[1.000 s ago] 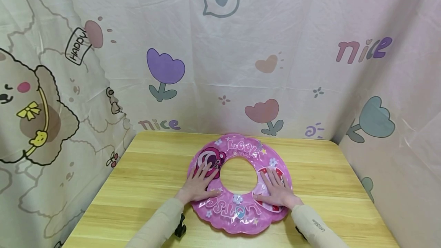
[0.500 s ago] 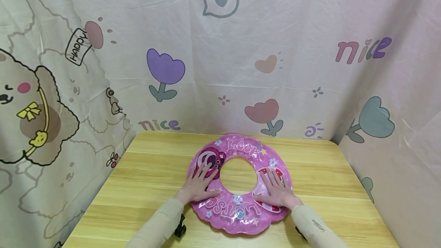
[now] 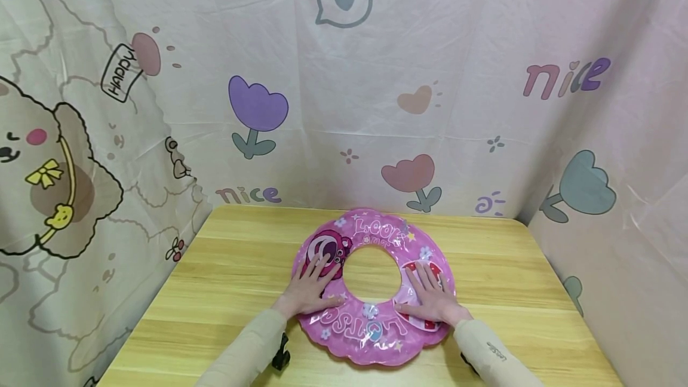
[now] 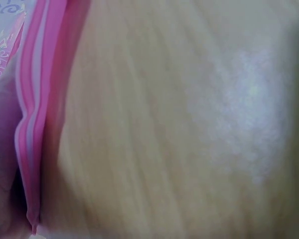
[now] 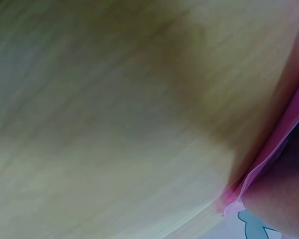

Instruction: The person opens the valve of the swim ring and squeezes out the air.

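Your left grip [image 3: 312,289] and right grip [image 3: 433,298], fingers spread, rest on opposite sides of the ring [image 3: 371,348]; round, neither nearer.

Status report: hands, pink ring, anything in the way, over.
Left hand and right hand on pink ring, fingers spread. Pink ring lying on wood-grain table. Nothing else seen on the ring, no obstruction visible.

Soft, fairly even light falls here on the printed cloth backdrop [image 3: 333,88], greying along its right-hand corner fold. Small white glints dot the glossy pink swim ring [image 3: 371,342]. Both wrist views blur the wooden tabletop [image 3: 500,297]: the left catches hazy glare, the right looks dimmer, crossed by brownish shadow.
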Motion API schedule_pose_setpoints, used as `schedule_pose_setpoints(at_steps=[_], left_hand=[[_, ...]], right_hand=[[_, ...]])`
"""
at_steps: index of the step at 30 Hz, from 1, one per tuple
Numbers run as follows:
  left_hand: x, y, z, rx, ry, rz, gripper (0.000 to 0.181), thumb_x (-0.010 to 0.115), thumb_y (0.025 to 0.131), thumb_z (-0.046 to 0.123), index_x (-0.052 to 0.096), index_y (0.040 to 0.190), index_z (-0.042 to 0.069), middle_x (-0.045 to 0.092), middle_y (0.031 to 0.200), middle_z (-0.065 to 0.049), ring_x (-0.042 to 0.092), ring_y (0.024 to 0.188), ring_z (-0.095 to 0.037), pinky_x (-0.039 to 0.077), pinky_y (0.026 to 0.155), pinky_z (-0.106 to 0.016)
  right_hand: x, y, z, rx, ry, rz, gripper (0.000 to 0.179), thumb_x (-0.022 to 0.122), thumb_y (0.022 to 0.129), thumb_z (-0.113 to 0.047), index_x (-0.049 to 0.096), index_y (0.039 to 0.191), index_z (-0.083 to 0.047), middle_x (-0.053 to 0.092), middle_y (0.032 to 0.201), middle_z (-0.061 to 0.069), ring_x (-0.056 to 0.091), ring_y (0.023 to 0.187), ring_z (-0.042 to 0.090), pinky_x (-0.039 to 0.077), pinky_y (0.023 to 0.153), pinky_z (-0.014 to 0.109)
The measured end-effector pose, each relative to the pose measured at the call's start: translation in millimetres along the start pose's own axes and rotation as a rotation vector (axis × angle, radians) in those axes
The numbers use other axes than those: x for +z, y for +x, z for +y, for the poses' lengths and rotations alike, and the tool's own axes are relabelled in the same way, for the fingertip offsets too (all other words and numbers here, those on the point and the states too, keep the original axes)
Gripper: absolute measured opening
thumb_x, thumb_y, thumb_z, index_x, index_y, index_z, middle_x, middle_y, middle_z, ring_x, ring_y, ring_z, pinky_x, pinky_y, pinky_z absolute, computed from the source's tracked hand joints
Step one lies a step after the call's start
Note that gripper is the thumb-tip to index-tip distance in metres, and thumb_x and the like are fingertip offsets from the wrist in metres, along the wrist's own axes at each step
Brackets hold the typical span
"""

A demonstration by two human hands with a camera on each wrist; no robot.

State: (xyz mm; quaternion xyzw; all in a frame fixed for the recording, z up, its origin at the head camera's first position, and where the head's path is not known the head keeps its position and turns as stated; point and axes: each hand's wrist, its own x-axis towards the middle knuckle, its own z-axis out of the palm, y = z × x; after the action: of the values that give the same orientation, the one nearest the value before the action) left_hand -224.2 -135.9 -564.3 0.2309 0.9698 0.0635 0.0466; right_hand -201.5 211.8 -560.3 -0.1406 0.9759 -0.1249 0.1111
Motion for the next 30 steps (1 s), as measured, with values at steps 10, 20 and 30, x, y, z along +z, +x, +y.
schedule_pose_setpoints(at_steps=[10,20,30], left_hand=[[-0.4,0.5,0.3,0.002,-0.001,-0.001,0.091,0.046,0.088,0.078,0.029,0.16,0.024,0.015,0.171,-0.013,0.011,0.158,-0.04,0.009,0.124,-0.069],[-0.2,0.4,0.6,0.013,-0.007,-0.01,0.091,0.047,0.089,0.077,0.029,0.16,0.024,0.014,0.171,-0.013,0.011,0.158,-0.04,0.01,0.124,-0.069],[-6.0,-2.0,-4.5,0.043,-0.028,-0.043,0.09,0.049,0.089,0.076,0.029,0.16,0.023,0.014,0.171,-0.014,0.012,0.158,-0.04,0.014,0.124,-0.066]], right_hand=[[-4.4,-2.2,-2.4,0.004,0.001,-0.009,0.106,0.054,0.086,-0.076,0.017,0.162,-0.012,0.005,0.17,0.021,0.004,0.157,0.044,0.001,0.125,0.067],[-4.0,-3.9,-1.4,-0.014,0.023,-0.005,0.108,0.056,0.085,-0.076,0.019,0.161,-0.009,0.006,0.169,0.024,0.004,0.156,0.046,-0.001,0.124,0.068],[-3.1,-10.0,-9.0,-0.007,-0.021,0.005,0.109,0.053,0.083,-0.081,0.024,0.16,-0.01,0.012,0.168,0.024,0.01,0.155,0.047,0.005,0.123,0.07]])
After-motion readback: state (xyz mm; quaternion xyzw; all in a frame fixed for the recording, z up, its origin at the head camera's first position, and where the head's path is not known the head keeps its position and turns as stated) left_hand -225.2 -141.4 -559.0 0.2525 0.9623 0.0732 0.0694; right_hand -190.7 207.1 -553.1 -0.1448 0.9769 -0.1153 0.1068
